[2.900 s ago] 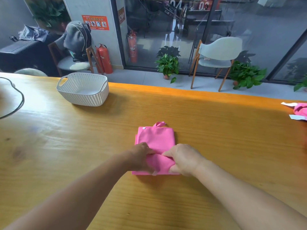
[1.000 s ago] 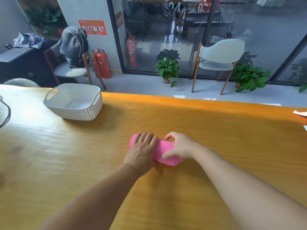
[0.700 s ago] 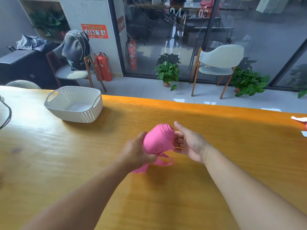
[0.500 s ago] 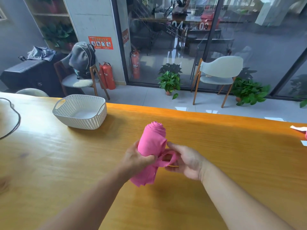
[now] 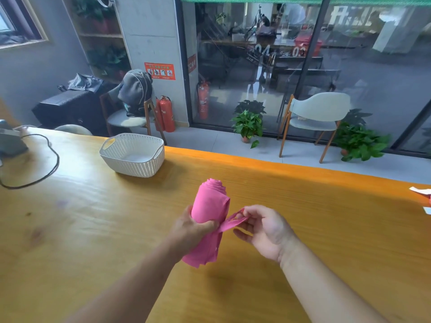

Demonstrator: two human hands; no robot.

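Daylight is let in through the far glass wall (image 5: 256, 94), and the scene is brightly, evenly lit. A pale glare is spread over the far left of the table (image 5: 77, 206), beside the basket (image 5: 133, 157). Soft shadows are thrown near and right, under the pink roll (image 5: 210, 206) and the basket. Reflections are layered on the glass; straight lines are bowed at the edges, the left margin slightly smeared
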